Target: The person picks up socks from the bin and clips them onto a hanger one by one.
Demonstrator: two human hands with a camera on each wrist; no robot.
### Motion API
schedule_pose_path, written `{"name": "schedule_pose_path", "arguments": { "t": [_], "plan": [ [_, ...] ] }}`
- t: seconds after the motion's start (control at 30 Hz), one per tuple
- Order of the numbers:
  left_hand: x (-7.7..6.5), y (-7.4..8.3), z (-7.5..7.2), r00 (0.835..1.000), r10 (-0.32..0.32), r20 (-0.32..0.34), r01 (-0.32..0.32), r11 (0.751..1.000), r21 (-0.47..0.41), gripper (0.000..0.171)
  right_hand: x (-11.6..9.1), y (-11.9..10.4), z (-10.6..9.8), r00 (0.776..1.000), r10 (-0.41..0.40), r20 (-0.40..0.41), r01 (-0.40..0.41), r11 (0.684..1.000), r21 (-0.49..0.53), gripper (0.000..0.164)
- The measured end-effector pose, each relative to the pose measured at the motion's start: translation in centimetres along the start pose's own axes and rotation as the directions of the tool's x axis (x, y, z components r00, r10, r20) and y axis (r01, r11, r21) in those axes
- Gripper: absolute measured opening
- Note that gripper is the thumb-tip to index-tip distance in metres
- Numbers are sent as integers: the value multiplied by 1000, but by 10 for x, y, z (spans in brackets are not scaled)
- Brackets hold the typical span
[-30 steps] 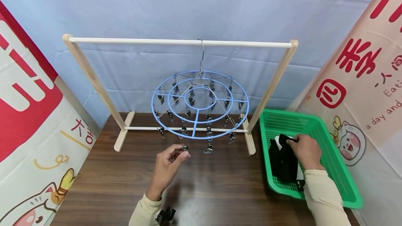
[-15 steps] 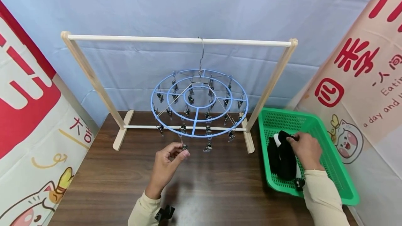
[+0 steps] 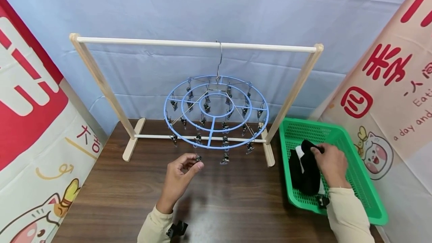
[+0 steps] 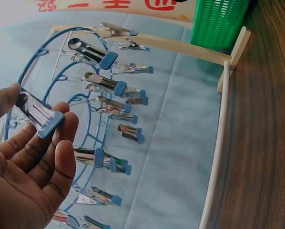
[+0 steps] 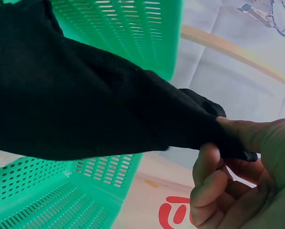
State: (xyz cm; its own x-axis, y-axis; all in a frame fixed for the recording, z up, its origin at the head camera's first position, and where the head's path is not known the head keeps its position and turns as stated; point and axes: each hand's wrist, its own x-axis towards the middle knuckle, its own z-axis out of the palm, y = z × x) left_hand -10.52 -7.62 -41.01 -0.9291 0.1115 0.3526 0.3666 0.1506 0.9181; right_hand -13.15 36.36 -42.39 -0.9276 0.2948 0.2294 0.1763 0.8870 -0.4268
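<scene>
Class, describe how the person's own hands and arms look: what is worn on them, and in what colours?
The left hand and right hand are bare, without gloves. Plain, cream long sleeves reach down to the wrists. A small black block sits beside the left cuff, and another black piece shows beside the right one.

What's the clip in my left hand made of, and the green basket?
Clip: apparently shiny metal, given its bright reflections; its matte blue tip could be rubber or plastic. Basket: probably moulded plastic, smooth-looking, with regular slots through its walls.
</scene>
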Motion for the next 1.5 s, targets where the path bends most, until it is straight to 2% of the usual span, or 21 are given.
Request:
{"name": "schedule_pose_path", "arguments": {
  "t": [0.43,0.73,0.93,1.17,1.5],
  "plan": [
    [2,-7,-1,1000,6,2,-6,999,-36,17,-6,-11,-2,982,-95,-165,110,990,84,34],
    [3,-5,1,1000,1,-14,-2,1000,-28,10,-14,-26,-12,951,-133,-280,167,981,102,29],
    [4,-5,2,1000,4,-24,-5,999,-40,8,-19,-40,-21,919,-152,-365,216,966,141,25],
    [3,-6,3,1000,3,24,-1,996,-93,6,-25,-55,-33,909,-141,-393,220,962,162,24],
    [3,-7,5,998,61,33,-60,998,-24,3,-39,-80,-47,884,-181,-430,289,936,201,21]
  ]
}}
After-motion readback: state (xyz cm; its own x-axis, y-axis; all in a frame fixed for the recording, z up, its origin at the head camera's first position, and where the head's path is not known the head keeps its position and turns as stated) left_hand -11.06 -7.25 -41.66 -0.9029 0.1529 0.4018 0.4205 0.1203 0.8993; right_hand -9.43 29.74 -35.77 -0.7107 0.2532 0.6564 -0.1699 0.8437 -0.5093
